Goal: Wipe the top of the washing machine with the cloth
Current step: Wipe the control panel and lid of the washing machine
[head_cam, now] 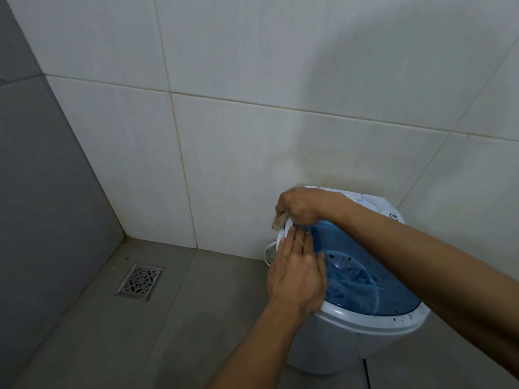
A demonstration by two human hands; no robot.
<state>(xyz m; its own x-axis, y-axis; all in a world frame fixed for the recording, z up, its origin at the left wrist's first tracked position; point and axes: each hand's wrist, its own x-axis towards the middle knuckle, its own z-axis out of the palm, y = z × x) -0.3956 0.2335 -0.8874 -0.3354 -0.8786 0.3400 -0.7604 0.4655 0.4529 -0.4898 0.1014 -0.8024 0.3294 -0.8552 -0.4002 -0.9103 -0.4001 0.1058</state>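
A small white washing machine (365, 324) with a translucent blue round lid (365, 273) stands against the tiled wall at the lower right. My right hand (302, 206) is closed on a small beige cloth (279, 220) at the far left rim of the top. Only a corner of the cloth shows below my fingers. My left hand (296, 273) lies flat on the left edge of the lid, fingers together and pointing toward the cloth. Dark specks dot the lid and the white rim.
White wall tiles (224, 136) rise right behind the machine. A grey wall (33, 192) closes the left side. The floor is grey tile with a metal drain grate (140, 281) to the left. A white hose loop (269, 254) hangs at the machine's left side.
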